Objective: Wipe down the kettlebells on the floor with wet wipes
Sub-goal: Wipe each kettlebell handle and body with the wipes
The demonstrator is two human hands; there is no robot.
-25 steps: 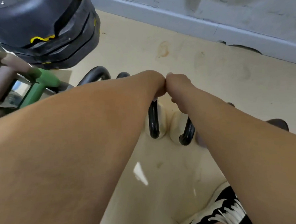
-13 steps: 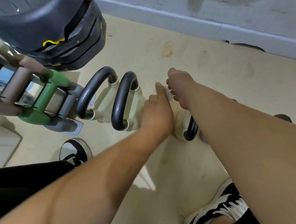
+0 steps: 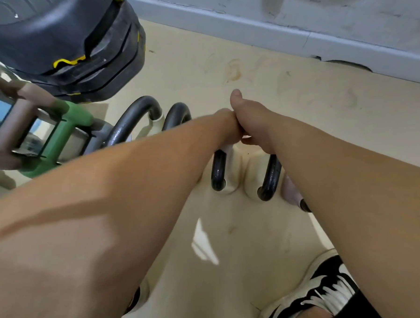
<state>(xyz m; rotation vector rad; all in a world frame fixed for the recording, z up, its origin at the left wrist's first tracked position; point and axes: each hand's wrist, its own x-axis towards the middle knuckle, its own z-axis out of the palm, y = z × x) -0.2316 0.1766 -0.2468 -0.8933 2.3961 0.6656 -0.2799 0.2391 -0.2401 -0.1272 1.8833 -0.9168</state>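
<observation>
Kettlebells point(image 3: 231, 172), cream-bodied with dark handles, stand on the floor point(image 3: 232, 230) directly below my two meeting hands, left hand point(image 3: 227, 128) and right hand point(image 3: 253, 127) equally near, handles arching away from me; whether either's fingers clamp anything I cannot tell.

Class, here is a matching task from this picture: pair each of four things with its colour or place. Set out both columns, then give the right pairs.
Things:
1. kettlebell handles
2. dumbbell grip
3. shoe
4. skirting board

Descriptions:
A. green
B. black and white, bottom right
C. grey-blue, along the wall at the top
D. dark metal loops on cream bodies

Pairs: 1-D, 2-A, 3-B, 4-C
</observation>
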